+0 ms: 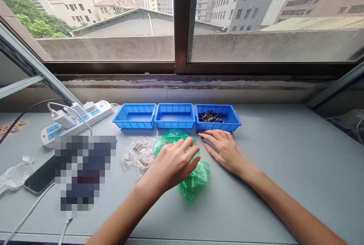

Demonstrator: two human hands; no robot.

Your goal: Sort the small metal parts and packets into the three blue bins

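My left hand (178,160) hovers over a heap of green plastic bags (196,178), its fingers loosely bent and the thumb apart. Nothing shows in it, though its palm side is hidden. My right hand (224,150) rests on the table just in front of the right blue bin (218,125), fingers stretched out. Its index fingertip is at a tiny dark piece (198,132), too small to name. Several small black parts (212,117) lie in that bin. Beside the green bags, left of them, is a pile of small clear bags (139,156) with brownish-grey contents.
Two more blue bins, the middle one (174,125) and the left one (135,124), stand in the same row. On the left are a white power strip (98,113), a phone (40,176), cables and a blurred-out object. A window frame (182,29) rises behind the table.
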